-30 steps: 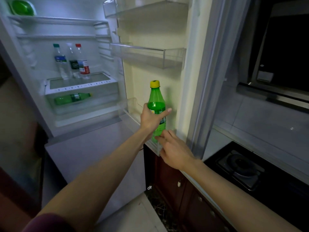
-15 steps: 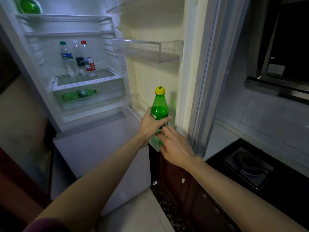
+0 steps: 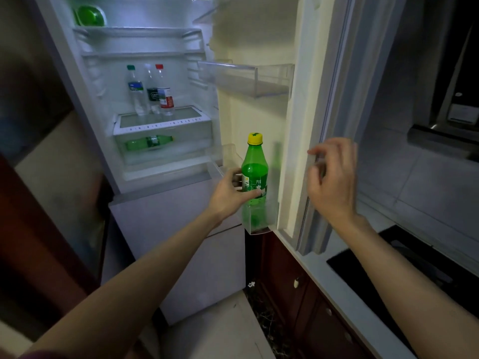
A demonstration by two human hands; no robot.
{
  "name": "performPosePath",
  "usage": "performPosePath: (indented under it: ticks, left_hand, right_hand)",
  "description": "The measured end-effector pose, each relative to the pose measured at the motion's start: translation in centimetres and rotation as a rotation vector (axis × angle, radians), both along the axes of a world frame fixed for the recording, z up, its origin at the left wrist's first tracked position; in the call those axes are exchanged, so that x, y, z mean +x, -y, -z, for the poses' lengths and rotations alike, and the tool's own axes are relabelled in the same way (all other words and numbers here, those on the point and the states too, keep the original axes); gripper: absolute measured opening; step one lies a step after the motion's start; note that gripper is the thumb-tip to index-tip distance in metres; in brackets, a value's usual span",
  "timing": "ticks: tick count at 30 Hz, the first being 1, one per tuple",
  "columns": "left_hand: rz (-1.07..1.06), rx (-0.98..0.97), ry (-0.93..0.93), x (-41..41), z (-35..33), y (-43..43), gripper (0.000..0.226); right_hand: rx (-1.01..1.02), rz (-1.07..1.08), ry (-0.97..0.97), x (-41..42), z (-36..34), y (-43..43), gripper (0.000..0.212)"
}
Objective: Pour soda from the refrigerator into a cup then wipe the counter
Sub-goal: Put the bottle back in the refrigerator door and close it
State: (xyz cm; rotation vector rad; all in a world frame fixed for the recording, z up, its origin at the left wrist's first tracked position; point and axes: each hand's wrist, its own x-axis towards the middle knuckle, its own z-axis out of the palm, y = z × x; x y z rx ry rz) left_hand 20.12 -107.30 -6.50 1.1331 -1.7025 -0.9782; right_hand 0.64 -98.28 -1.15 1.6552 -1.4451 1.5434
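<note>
A green soda bottle (image 3: pixel 255 161) with a yellow cap stands upright in the lowest clear bin (image 3: pixel 259 225) of the open refrigerator door (image 3: pixel 303 99). My left hand (image 3: pixel 229 194) grips the bottle around its label from the left. My right hand (image 3: pixel 333 182) is off the bottle, up at the door's outer edge, with its fingers loosely curled and the fingertips at the door seal; it holds nothing that I can see. No cup is in view.
Inside the fridge three capped bottles (image 3: pixel 153 90) stand on a shelf, and another green bottle (image 3: pixel 147 143) lies in the drawer below. A black stove (image 3: pixel 414 265) is set in the white counter (image 3: pixel 337 288) at right, above dark red cabinets (image 3: pixel 285 283). A range hood (image 3: pixel 445 130) hangs at upper right.
My right hand left the bottle's base and moved up and right to the door edge. The bottle, still in my left hand, now sits lower, inside the door bin.
</note>
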Motion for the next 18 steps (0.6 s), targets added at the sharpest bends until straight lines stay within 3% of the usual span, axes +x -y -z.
performPosePath:
  ticks: [4,9,18]
  left_hand:
    - [-0.062,-0.004,0.048,1.4,0.2,-0.7,0.067]
    - [-0.102,0.066,0.110,3.2,1.5,-2.0,0.046]
    - [-0.233,0.192,-0.006,4.6,4.8,-3.5,0.030]
  right_hand:
    - [-0.118,0.090,0.323,0.2,-1.9,0.0,0.042]
    - [-0.135,0.115,0.485,1.5,-1.9,0.4,0.064]
    - [-0.175,0.004,0.492,4.5,-2.2,-1.1,0.060]
